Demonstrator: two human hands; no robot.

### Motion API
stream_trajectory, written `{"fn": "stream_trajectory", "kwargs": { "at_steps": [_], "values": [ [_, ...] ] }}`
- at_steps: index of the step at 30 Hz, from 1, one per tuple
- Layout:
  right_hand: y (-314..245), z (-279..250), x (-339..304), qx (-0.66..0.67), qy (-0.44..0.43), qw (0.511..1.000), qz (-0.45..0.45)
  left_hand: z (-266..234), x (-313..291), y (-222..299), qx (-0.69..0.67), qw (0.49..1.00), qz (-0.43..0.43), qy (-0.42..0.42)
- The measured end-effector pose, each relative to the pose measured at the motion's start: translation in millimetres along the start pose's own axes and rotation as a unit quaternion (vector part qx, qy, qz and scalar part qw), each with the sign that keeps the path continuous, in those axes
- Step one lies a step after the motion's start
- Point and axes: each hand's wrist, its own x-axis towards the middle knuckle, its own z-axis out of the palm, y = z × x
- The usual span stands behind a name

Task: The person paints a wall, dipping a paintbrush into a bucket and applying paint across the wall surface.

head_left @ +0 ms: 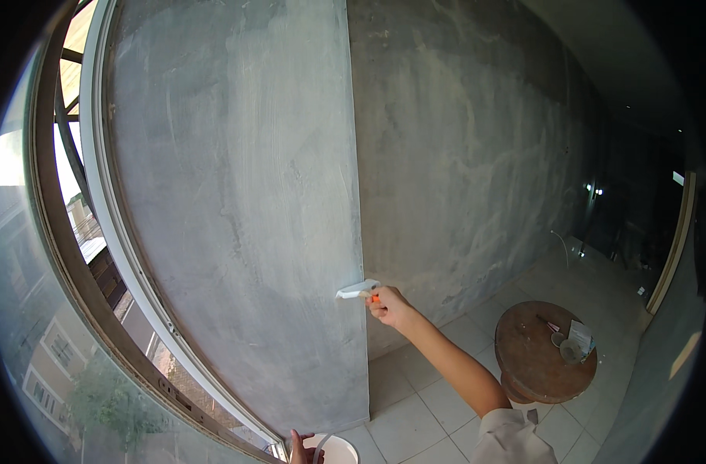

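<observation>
My right hand [387,306] reaches forward, its fingers wrapped round the orange handle of a wide paintbrush [356,290]. The brush's white-coated head lies against the grey wall [291,201], beside its vertical corner edge. Streaky whitish strokes run up and down this wall face. Low at the bottom edge, my left hand [300,449] grips a white bucket [341,451] at its handle or rim. The picture's edge cuts off most of the bucket, and its contents cannot be made out.
An open window with a white frame [129,224] borders the wall at left. Another grey wall face [453,170] recedes rightward from the corner. A round brown table [527,356] carrying small items stands on the tiled floor [415,421].
</observation>
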Motion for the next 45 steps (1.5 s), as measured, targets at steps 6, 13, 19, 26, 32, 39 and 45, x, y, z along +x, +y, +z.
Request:
{"fn": "stream_trajectory", "kwargs": {
  "at_steps": [6,13,19,26,32,39,45],
  "values": [
    [-166.4,104.1,-60.7,-0.028,-0.078,0.990,-0.114,27.8,1.1,18.1,-0.020,0.999,-0.014,-0.021],
    [-251.6,173.6,-99.3,-0.076,-0.108,0.938,-0.322,52.0,-8.3,32.8,0.007,0.998,-0.006,-0.057],
    [-185.8,173.2,-28.6,-0.112,-0.028,0.920,-0.374,60.9,-11.9,20.4,-0.001,0.998,0.051,-0.040],
    [20.1,49.9,57.2,-0.074,0.046,0.915,-0.395,73.0,-3.9,21.0,0.013,0.996,0.079,-0.040],
    [200.4,-38.4,70.2,-0.047,0.216,0.932,-0.287,79.0,-35.9,14.0,0.014,0.997,0.070,0.000],
    [83.6,-84.0,131.9,0.070,-0.140,0.976,0.151,84.3,-46.5,16.3,0.037,0.998,0.053,-0.016],
    [-120.7,100.7,0.9,0.128,-0.085,0.986,0.067,80.3,-62.6,27.3,0.015,0.999,0.038,0.001]
  ]
}}
